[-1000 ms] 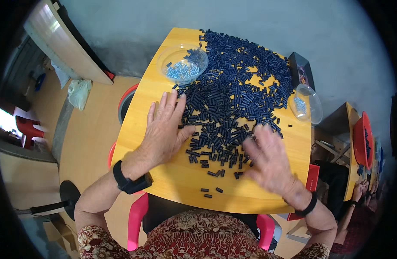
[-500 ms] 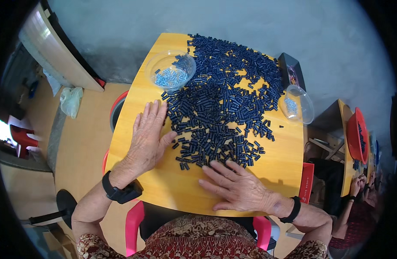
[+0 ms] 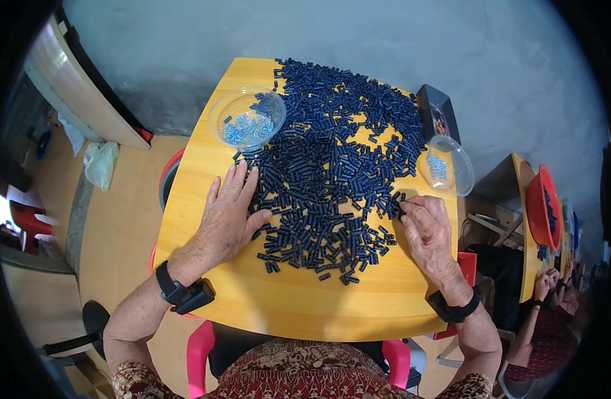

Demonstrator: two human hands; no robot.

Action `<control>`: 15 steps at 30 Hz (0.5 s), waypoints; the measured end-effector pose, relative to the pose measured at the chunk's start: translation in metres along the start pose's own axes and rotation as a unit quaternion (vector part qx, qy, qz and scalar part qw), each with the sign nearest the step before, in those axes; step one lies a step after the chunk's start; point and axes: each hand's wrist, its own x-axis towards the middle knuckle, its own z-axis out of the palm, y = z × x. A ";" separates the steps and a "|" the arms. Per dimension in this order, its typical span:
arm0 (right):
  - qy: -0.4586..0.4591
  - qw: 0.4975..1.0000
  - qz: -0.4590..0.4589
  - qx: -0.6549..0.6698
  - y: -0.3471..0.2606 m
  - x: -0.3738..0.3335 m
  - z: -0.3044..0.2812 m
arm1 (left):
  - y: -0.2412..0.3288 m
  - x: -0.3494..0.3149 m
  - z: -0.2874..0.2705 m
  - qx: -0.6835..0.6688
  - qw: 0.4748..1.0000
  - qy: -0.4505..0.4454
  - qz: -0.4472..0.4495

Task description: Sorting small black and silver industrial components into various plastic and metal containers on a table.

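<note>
Currently the person's left hand (image 3: 229, 219) lies palm down along the left edge of a broad heap of small dark cylindrical pieces (image 3: 312, 166), its fingers straight and its thumb spread out beside the nearest ones. The right hand (image 3: 428, 233) is at the heap's right edge, fingers curled in, the fingertips at a few pieces; whether they pinch one cannot be told. The heap covers much of the yellow table (image 3: 285, 309), from the far edge to the middle, with bare gaps at upper right. Beside its far left side stands a clear round bowl (image 3: 215, 120) with shiny bluish-silver bits and a few dark pieces. At the right edge sit a second clear container (image 3: 459, 166), also holding shiny bits, and a black tray (image 3: 425, 106).
</note>
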 end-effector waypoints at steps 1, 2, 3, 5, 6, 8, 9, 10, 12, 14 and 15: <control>-0.006 1.000 0.007 -0.004 0.002 0.000 0.000 | 0.000 -0.001 0.001 0.001 1.000 0.002 0.007; -0.012 1.000 0.014 -0.008 0.003 -0.001 0.000 | 0.001 -0.002 0.002 0.002 1.000 0.003 0.013; -0.012 1.000 0.014 -0.007 0.003 -0.002 0.000 | 0.001 -0.002 0.002 0.002 1.000 0.003 0.013; -0.015 1.000 0.004 -0.003 -0.001 -0.007 0.000 | 0.001 -0.001 0.001 0.002 1.000 0.023 0.003; -0.016 1.000 0.006 -0.001 -0.004 -0.009 -0.003 | 0.001 -0.003 0.001 0.002 1.000 0.020 0.002; -0.032 0.999 -0.026 -0.018 -0.012 -0.013 -0.008 | 0.004 -0.006 -0.002 0.001 0.999 0.035 0.013; -0.032 0.999 -0.025 -0.018 -0.012 -0.015 -0.009 | 0.006 -0.008 -0.005 0.001 0.999 0.034 0.014; -0.034 0.999 -0.009 -0.010 -0.012 -0.018 -0.011 | 0.010 -0.013 -0.008 -0.022 0.998 0.051 0.034; -0.034 0.999 0.007 -0.004 -0.011 -0.026 -0.014 | 0.018 -0.022 -0.017 -0.047 0.995 0.068 0.057; -0.035 0.997 0.051 0.039 -0.008 -0.033 -0.015 | 0.027 -0.031 -0.023 -0.180 0.980 0.044 0.077; -0.036 0.997 0.051 0.039 -0.008 -0.034 -0.016 | 0.030 -0.036 -0.021 -0.197 0.975 0.054 0.081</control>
